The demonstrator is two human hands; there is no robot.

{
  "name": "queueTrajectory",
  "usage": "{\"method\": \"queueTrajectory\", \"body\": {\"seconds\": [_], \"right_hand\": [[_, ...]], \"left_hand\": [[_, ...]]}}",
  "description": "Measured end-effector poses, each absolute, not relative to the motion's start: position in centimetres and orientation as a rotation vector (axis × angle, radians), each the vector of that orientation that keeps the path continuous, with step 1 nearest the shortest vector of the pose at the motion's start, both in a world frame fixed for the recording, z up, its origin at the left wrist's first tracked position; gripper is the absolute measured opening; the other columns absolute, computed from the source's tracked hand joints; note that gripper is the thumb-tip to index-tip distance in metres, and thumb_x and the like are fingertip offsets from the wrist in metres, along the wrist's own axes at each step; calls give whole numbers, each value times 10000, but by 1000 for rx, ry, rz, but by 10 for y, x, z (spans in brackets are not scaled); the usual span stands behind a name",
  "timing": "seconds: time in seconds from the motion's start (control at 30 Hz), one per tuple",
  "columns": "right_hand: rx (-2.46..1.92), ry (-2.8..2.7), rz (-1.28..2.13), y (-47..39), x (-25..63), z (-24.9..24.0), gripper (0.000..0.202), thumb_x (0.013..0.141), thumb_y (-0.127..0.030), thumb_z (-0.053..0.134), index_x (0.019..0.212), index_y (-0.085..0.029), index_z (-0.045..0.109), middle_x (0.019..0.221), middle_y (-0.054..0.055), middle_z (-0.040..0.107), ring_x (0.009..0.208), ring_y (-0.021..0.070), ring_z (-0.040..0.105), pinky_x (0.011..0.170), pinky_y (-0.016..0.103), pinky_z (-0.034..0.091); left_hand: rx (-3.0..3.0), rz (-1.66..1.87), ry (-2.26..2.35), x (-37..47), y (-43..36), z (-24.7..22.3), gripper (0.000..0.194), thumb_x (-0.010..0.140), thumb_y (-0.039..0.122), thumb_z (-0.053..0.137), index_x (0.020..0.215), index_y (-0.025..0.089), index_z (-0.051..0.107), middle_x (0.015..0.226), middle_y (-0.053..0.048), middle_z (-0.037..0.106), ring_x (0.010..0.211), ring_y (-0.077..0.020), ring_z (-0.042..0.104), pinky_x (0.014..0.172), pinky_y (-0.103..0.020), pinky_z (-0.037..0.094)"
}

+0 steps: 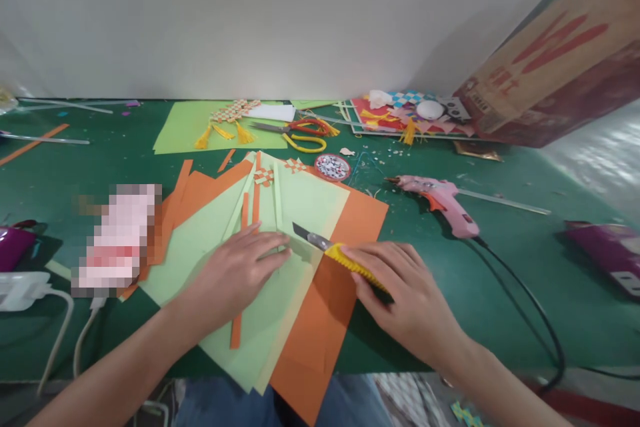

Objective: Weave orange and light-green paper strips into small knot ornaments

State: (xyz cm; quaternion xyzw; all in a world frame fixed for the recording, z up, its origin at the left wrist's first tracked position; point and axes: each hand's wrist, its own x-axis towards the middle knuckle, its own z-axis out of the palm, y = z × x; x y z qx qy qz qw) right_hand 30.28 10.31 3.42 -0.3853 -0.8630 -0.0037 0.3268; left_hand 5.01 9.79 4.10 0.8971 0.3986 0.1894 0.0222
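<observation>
My right hand [400, 280] is closed around a yellow utility knife [353, 263]; its dark blade is out and points up and left. My left hand [245, 267] is closed, thumb and fingers pinching the edge of a light green paper piece [303, 250], which stands up a little beside the blade. Beneath both lie light green sheets [200, 260] on top of orange sheets [335, 307]. Narrow orange strips [236, 330] and a small woven orange-and-green piece [264, 177] rest on the green paper. Whether the blade touches the lifted paper, I cannot tell.
Scissors [295, 133] and a woven piece with yellow tassels [235, 110] lie behind the sheets. A round dish of beads [333, 167] is near a pink glue gun [440, 197] with a trailing cord. A pixelated item [120, 240] is at left, a paper bag [555, 53] at right.
</observation>
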Motion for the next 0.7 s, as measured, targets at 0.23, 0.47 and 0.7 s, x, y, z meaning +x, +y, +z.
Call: {"method": "queueTrajectory", "body": {"seconds": [0.23,0.47,0.7], "right_hand": [[-995,-2285,-89,96,308,27,262,837,-96,484,1037,-194,621,865,66,678,754,180,602,704,341,461],[-955,-2320,-73,96,310,34,244,839,-91,478,1030,-173,607,861,72,677,733,172,599,667,322,477],[-898,-2476,-93,90,322,42,263,831,-83,445,1009,-179,614,863,80,652,726,157,598,577,251,492]], "left_hand": [[2710,606,1204,45,102,45,256,933,152,437,1012,181,679,1160,-73,681,1081,-189,631,1059,-436,421],[2828,498,1122,44,102,48,294,953,143,383,1079,162,648,1210,-98,650,1155,-212,583,1060,-480,402],[2916,504,1111,49,102,48,275,941,134,405,1104,132,627,1175,-119,657,1181,-253,555,1011,-464,461]]}}
